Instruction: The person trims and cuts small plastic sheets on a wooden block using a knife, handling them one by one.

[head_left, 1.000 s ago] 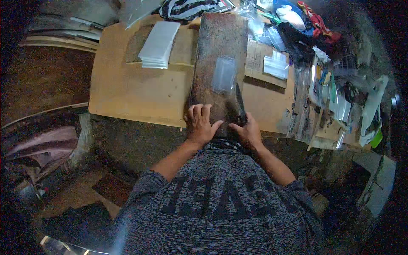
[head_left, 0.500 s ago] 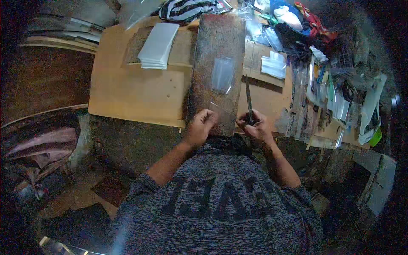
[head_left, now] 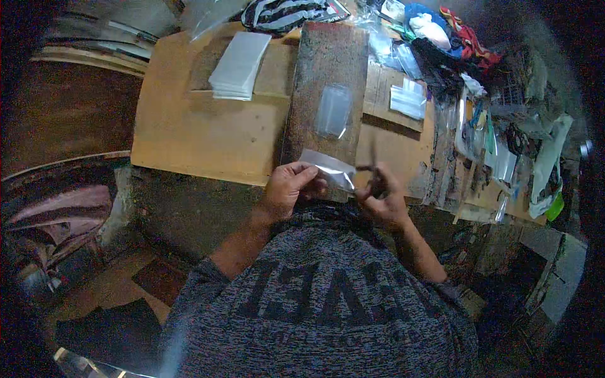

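Between my hands, a small clear plastic sheet (head_left: 331, 169) is held up over the near end of the dark wooden board (head_left: 328, 57), shining where it bends. My left hand (head_left: 287, 190) pinches its left side between thumb and fingers. A long dark narrow-bladed tool (head_left: 373, 154), blurred by motion, is gripped in my right hand (head_left: 387, 200) and points away from me. Its exact kind is unclear. The right fingertips are at the sheet's right edge; whether they pinch it is hard to see. Farther up the board lies a flat stack of clear plastic pieces (head_left: 334, 110).
A fanned stack of whitish sheets (head_left: 239, 66) lies on the left of the tan tabletop (head_left: 208, 138). To the right, more clear pieces (head_left: 408, 99) rest on a small board. Bags and cloths (head_left: 435, 31) crowd the far right; assorted tools and plastic strips (head_left: 491, 145) clutter the right side.
The plastic sheet has been raised and now spans between both hands. My right hand has turned with the dark tool, which is now blurred. The left hand has shifted slightly left.
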Demonstrator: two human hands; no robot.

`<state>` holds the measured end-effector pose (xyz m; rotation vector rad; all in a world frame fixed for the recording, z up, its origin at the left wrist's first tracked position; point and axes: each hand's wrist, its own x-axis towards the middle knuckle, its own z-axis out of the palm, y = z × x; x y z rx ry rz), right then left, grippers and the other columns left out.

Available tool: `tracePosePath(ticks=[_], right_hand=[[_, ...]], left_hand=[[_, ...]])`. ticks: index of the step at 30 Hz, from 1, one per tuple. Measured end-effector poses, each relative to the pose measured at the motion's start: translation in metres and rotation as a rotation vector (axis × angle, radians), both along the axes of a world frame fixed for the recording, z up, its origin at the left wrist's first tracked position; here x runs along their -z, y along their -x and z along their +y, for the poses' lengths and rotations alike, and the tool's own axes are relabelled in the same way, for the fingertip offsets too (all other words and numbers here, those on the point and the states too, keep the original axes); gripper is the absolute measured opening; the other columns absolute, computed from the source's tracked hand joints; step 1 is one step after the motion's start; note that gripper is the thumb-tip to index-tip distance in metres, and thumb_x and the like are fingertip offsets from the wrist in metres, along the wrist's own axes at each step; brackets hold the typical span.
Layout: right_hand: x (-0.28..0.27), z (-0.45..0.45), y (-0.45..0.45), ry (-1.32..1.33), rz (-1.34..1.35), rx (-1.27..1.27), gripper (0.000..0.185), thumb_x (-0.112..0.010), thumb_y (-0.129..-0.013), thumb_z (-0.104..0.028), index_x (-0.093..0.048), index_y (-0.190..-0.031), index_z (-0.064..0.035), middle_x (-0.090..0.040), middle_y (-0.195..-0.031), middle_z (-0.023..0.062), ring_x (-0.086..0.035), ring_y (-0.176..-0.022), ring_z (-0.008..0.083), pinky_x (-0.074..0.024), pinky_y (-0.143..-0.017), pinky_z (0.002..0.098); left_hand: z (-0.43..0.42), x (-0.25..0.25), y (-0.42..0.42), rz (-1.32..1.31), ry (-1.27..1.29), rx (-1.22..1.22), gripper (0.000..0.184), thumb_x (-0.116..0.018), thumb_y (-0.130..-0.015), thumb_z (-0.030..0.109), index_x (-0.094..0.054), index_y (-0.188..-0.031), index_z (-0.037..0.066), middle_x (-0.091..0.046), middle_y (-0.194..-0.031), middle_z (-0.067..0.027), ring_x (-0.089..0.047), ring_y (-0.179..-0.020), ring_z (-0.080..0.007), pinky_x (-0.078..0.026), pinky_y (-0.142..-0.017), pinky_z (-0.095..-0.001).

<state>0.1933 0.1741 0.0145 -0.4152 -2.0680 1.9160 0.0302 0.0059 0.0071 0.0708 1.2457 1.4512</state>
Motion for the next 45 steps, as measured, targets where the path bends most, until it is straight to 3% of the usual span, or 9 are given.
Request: tracePosePath(ticks=[2, 4, 7, 10, 13, 22, 28, 34, 45], right_hand=[[-0.015, -0.004, 0.005, 0.284, -0.22, 0.243, 0.04, -0.061, -0.081, -0.012, -0.051, -0.118, -0.0036, -0.06, -0.106, 0.0051, -0.048, -0.067, 0.0057, -0.0393, -0.059, 0.0196], [-0.013, 0.001, 0.004, 0.323, -0.298, 0.258, 0.038, -0.057, -0.087, -0.018, -0.048, -0.12, -0.0019, -0.06, -0.109, 0.0084, -0.049, -0.067, 0.0042, -0.0402, -0.056, 0.018], [-0.019, 0.002, 0.005, 0.753, -0.391, 0.14, 0.034, -0.062, -0.085, -0.017, -0.052, -0.113, -0.001, -0.063, -0.098, 0.008, -0.056, -0.067, 0.0068, -0.0452, -0.058, 0.02], [-0.008, -0.01, 0.009, 0.534, -0.315, 0.181, 0.024, -0.067, -0.081, -0.012, -0.056, -0.101, -0.0016, -0.062, -0.09, 0.0057, -0.058, -0.067, 0.009, -0.0472, -0.061, 0.0223], [-0.02, -0.013, 0.015, 0.502, -0.363, 0.21, 0.018, -0.069, -0.078, -0.007, -0.058, -0.091, -0.0024, -0.061, -0.082, 0.0032, -0.059, -0.07, 0.0101, -0.0481, -0.064, 0.0239], [-0.042, -0.014, 0.015, 0.461, -0.377, 0.317, 0.017, -0.07, -0.08, -0.009, -0.059, -0.09, -0.003, -0.061, -0.08, 0.0014, -0.056, -0.069, 0.0073, -0.0454, -0.062, 0.0219], [-0.043, -0.014, 0.013, 0.455, -0.356, 0.344, 0.02, -0.072, -0.077, -0.005, -0.058, -0.091, -0.0019, -0.063, -0.08, 0.0037, -0.06, -0.07, 0.0103, -0.05, -0.064, 0.0233], [-0.045, -0.014, 0.013, 0.368, -0.407, 0.343, 0.015, -0.07, -0.08, -0.007, -0.059, -0.089, -0.0016, -0.061, -0.08, 0.0028, -0.058, -0.074, 0.0099, -0.0473, -0.068, 0.0236], [-0.042, -0.011, 0.012, 0.379, -0.385, 0.3, 0.017, -0.072, -0.077, -0.006, -0.059, -0.088, -0.0029, -0.063, -0.077, 0.0032, -0.059, -0.068, 0.0099, -0.0484, -0.063, 0.0231]], left_hand=[[-0.001, -0.003, -0.001, -0.061, -0.046, -0.079, 0.02, -0.055, -0.092, 0.022, -0.064, -0.094, 0.004, -0.067, -0.08, -0.0037, -0.062, -0.068, -0.0099, -0.046, -0.058, -0.0216], [-0.001, -0.016, -0.001, -0.059, -0.088, -0.11, 0.017, -0.054, -0.092, 0.014, -0.062, -0.096, 0.0, -0.066, -0.08, -0.0082, -0.063, -0.074, -0.0168, -0.052, -0.069, -0.028], [-0.003, -0.019, -0.003, 0.008, -0.092, -0.042, 0.017, -0.054, -0.092, 0.014, -0.063, -0.096, 0.0, -0.067, -0.084, -0.0081, -0.064, -0.076, -0.0158, -0.052, -0.07, -0.0277], [-0.002, -0.032, -0.004, 0.183, -0.067, 0.045, 0.015, -0.054, -0.092, 0.011, -0.063, -0.095, -0.001, -0.067, -0.084, -0.0066, -0.063, -0.077, -0.0121, -0.052, -0.07, -0.0266], [-0.002, -0.028, -0.008, 0.097, -0.089, -0.079, 0.014, -0.056, -0.091, 0.01, -0.063, -0.096, -0.002, -0.066, -0.083, -0.007, -0.063, -0.077, -0.0125, -0.052, -0.071, -0.0262], [-0.001, -0.04, -0.005, 0.32, -0.018, -0.061, 0.015, -0.058, -0.089, 0.008, -0.061, -0.101, -0.002, -0.064, -0.085, -0.0052, -0.061, -0.075, -0.01, -0.052, -0.069, -0.0248], [-0.002, -0.041, -0.003, 0.325, -0.015, -0.046, 0.022, -0.059, -0.088, 0.008, -0.057, -0.108, -0.001, -0.063, -0.082, -0.0035, -0.059, -0.074, -0.0085, -0.05, -0.066, -0.0227], [-0.004, -0.046, 0.0, 0.326, 0.021, -0.055, 0.023, -0.061, -0.087, 0.007, -0.056, -0.109, -0.001, -0.062, -0.084, -0.0029, -0.059, -0.072, -0.0077, -0.05, -0.065, -0.022], [-0.009, -0.05, 0.009, 0.274, 0.0, 0.001, 0.022, -0.062, -0.086, 0.007, -0.058, -0.106, -0.001, -0.063, -0.081, -0.0041, -0.06, -0.071, -0.0087, -0.049, -0.064, -0.0218]])
